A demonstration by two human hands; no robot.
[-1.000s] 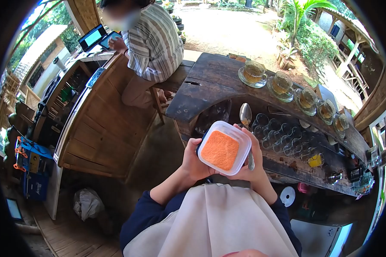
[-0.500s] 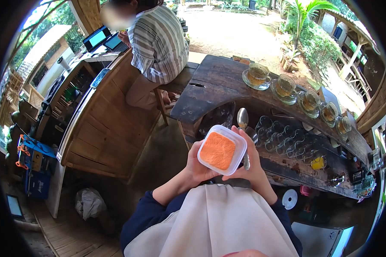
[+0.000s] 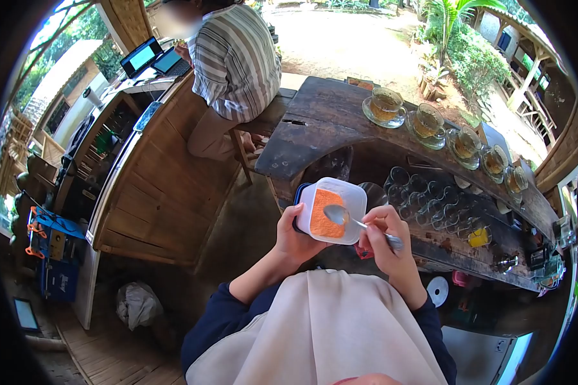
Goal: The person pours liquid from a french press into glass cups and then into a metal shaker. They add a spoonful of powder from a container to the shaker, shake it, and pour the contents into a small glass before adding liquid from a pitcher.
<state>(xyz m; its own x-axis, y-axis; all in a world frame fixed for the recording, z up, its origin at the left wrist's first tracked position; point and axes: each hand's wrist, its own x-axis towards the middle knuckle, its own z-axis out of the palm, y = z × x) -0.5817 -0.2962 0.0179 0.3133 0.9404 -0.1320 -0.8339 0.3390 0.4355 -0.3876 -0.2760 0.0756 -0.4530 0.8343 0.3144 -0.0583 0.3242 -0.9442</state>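
A square translucent tub (image 3: 355,197) of orange powder (image 3: 323,226) is tilted in front of me, held from its left side by my left hand (image 3: 295,239). A dark blue rim, perhaps its lid, shows behind the tub's left edge. My right hand (image 3: 389,242) is closed round the handle of a metal spoon (image 3: 335,213), whose bowl lies over the powder inside the tub. Part of the left hand's fingers is hidden beneath the tub.
Cups of tea on saucers (image 3: 386,108) line the dark wooden counter (image 3: 315,109). Empty glasses (image 3: 417,186) and a yellow-filled glass (image 3: 478,237) stand on the lower shelf. A seated person (image 3: 236,61) is near laptops (image 3: 141,58) at the upper left.
The tub has tipped, and its powder now sits toward the left side. My right hand has come off the tub's side, and the spoon has swung round with its bowl inside the tub.
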